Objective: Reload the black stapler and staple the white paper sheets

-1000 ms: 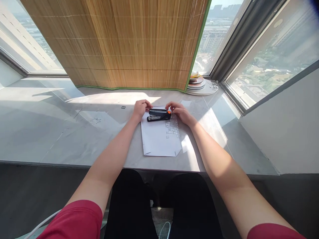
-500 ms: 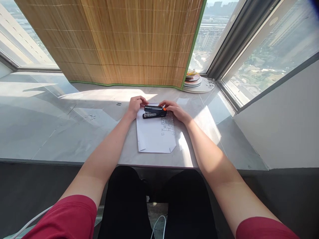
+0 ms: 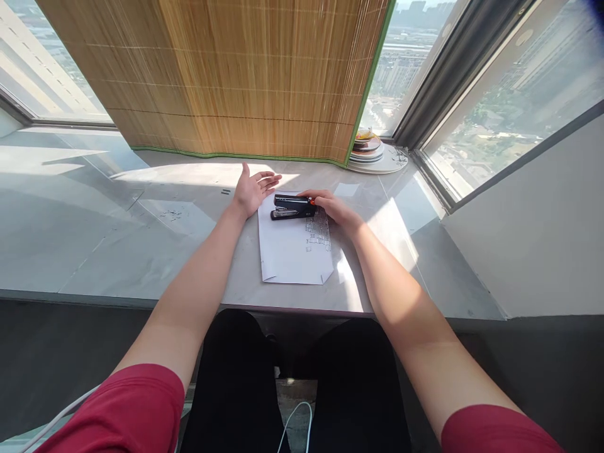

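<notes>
A black stapler lies across the upper part of a white sheet or stack of paper, its jaw pointing left. My right hand is closed around its right end, where a bit of orange shows by the fingers. Rows of staples cover the right side of the paper below the stapler. My left hand is turned palm up, fingers spread, just left of the stapler near the paper's upper left edge. Nothing is in that palm.
Two small dark staple strips and scattered loose staples lie on the grey ledge to the left. A stack of plates stands at the back right. A bamboo blind hangs behind, between windows.
My left hand has come away from the stapler's left end and turned over, opening palm up. My right hand keeps hold of the stapler, whose jaw now gapes wider.
</notes>
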Motion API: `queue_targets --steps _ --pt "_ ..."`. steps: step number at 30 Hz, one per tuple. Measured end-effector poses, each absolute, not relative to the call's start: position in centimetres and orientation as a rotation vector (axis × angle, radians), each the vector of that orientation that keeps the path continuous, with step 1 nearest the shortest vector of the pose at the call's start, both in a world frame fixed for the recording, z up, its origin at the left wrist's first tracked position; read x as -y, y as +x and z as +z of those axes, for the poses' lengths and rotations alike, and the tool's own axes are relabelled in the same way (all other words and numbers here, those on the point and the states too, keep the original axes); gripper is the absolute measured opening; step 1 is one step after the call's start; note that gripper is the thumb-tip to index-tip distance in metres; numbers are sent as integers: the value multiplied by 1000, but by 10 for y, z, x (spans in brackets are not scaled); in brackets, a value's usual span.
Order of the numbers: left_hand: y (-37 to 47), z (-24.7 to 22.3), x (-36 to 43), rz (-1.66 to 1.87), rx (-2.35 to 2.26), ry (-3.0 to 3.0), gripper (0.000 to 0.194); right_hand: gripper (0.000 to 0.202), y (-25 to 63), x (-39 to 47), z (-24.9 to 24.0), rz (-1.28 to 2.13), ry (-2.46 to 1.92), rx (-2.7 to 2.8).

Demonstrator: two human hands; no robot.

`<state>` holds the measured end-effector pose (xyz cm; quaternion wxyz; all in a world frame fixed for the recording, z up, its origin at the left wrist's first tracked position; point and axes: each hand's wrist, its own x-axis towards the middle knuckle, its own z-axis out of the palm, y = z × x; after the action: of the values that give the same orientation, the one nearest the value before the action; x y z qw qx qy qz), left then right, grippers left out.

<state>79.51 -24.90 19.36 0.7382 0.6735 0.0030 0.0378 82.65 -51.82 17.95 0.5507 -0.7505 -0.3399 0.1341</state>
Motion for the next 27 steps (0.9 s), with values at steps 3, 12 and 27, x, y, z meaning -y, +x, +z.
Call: queue_targets --steps 3,12,27 --pt "796 192 246 115 -14 1487 64 37 824 518 183 338 -1753 821" --pt "798 189 245 163 -36 1483 62 38 823 518 185 355 -1705 839" --pt "800 187 244 92 -56 1378 62 39 820 518 190 378 -1742 815"
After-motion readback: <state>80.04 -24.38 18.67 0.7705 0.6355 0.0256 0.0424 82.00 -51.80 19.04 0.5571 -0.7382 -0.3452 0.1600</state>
